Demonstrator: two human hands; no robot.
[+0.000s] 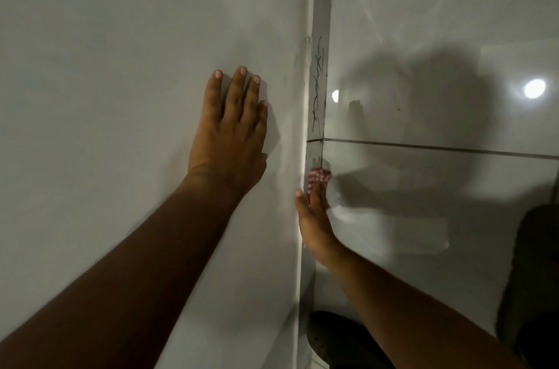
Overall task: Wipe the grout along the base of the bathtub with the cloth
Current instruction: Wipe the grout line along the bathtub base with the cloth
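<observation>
On the left, the left hand lies flat on the white side of the bathtub with its fingers spread, holding nothing, a brace that looks worth keeping steady. Just right of it runs the grout strip at the tub's base, with dark scribbled marks ahead of the red-checked cloth. The right hand presses that cloth into the seam with extended fingers (the exact grip is hidden), and firm pressure through the fingertips along the line toward those marks, beside the glossy floor tile, should clean best.
</observation>
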